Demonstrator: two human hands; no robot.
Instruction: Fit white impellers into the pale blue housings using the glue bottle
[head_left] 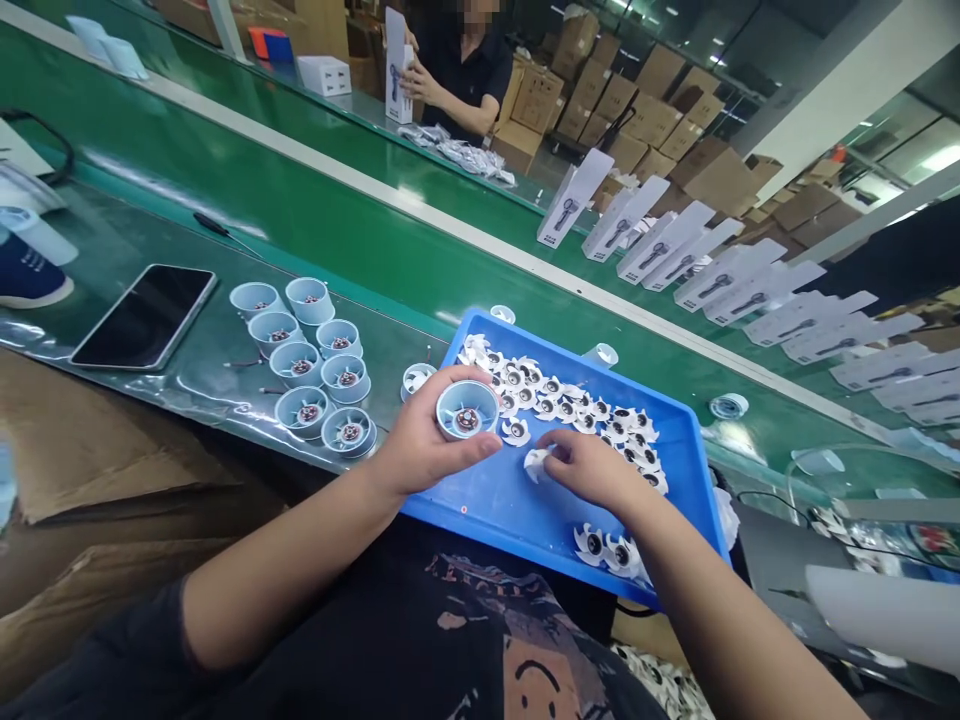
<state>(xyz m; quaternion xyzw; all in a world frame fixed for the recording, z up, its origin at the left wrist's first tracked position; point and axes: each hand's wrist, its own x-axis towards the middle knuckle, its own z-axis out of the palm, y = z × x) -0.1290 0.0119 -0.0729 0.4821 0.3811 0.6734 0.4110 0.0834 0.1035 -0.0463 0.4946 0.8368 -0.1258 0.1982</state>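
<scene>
My left hand [427, 435] is wrapped round a light blue fan housing [469, 400], its open end up so the small motor inside shows. Over the blue tray [465, 490], my right hand [589, 465] pinches a white fan blade [535, 463] between its fingertips. Many more white fan blades [551, 387] lie in the tray's far part, and a few white blades [611, 548] sit at its near right corner. To the left of my left hand, several light blue housings [349, 378] stand in rows on the green table, motors showing inside.
A phone [146, 315] and a screwdriver [225, 234] lie at the left. Beyond runs a green conveyor belt [375, 230] carrying a few round parts. Open printed boxes [652, 245] line its far side, where a co-worker [461, 80] holds a box.
</scene>
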